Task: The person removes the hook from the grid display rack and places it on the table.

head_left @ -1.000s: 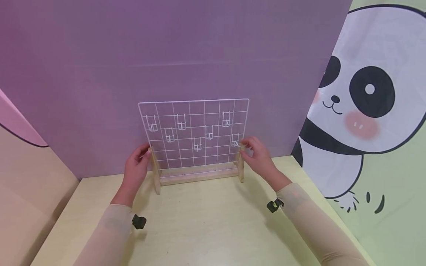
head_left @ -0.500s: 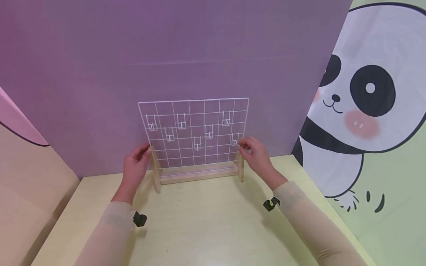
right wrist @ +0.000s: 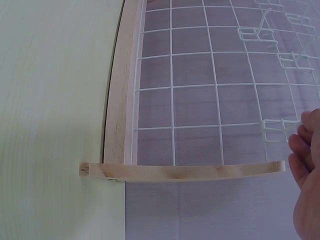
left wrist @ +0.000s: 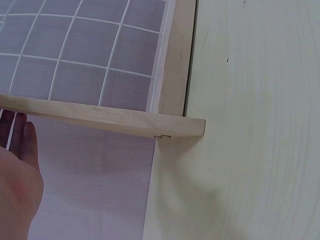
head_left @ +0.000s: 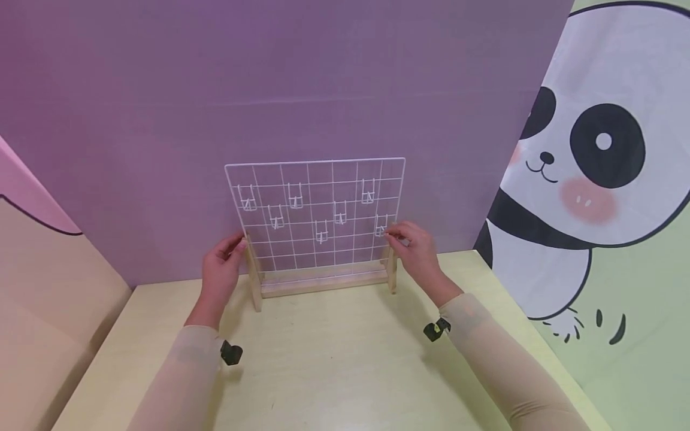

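A white wire grid panel (head_left: 302, 254) stands upright in a wooden base (head_left: 323, 285) with a post at each side. Several white wire hooks (head_left: 340, 216) hang on the grid. My left hand (head_left: 220, 270) is at the upper end of the left wooden post (head_left: 251, 269), thumb and fingers holding it; in the left wrist view the fingers (left wrist: 30, 142) meet the post's outer side. My right hand (head_left: 419, 251) pinches the front tip of the lowest right hook (right wrist: 280, 131), above the right post (right wrist: 195, 173). That hook hangs on the grid.
The stand rests toward the back of a pale wooden table (head_left: 323, 359), close before a purple backdrop (head_left: 312, 78). A panda picture (head_left: 593, 179) covers the right-hand wall. Small black devices (head_left: 231, 352) are strapped to both sleeved wrists.
My right hand has moved slightly left, from beside the right post's top onto the lower right hook. My left hand stays at the left post, and the stand has not visibly moved.
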{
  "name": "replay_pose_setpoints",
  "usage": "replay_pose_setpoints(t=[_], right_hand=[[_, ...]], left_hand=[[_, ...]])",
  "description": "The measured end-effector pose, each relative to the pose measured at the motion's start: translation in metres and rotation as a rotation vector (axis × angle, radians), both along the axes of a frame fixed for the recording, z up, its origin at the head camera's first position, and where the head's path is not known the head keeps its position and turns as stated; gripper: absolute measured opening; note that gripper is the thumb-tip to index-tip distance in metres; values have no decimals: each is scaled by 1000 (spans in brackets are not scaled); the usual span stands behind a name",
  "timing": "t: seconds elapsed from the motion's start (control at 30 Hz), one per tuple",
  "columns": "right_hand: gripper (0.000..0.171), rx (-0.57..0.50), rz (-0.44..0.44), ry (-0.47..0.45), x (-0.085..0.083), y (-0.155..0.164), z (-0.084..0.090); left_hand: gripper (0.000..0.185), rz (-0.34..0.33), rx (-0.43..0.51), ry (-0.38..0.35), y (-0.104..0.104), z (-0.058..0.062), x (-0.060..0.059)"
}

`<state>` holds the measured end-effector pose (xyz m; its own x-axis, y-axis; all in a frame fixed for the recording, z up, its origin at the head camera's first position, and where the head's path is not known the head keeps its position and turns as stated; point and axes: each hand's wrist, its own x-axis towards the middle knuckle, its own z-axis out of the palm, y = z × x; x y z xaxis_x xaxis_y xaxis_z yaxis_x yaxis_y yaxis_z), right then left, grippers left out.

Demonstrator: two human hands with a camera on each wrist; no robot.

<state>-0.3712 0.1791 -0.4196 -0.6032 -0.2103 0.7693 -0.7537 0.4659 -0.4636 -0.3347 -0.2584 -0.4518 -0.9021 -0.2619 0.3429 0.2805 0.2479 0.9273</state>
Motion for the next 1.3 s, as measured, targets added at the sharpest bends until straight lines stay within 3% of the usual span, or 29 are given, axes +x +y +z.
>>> replay_pose_setpoints(t=[0.23,0.57,0.97,1.3], right_hand=[[6,-2,-31,-4,2,-1,3],[6,-24,-29,62,0,-4,10],[7,-63,-5,58,9,-5,18],[8,-71,64,55,19,-8,12]], left_hand=[[43,5,27,29,1,-1,-1],[39,8,39,51,2,-4,-3],[41,5,36,51,2,-4,-2],[39,26,34,43,3,-5,-2]])
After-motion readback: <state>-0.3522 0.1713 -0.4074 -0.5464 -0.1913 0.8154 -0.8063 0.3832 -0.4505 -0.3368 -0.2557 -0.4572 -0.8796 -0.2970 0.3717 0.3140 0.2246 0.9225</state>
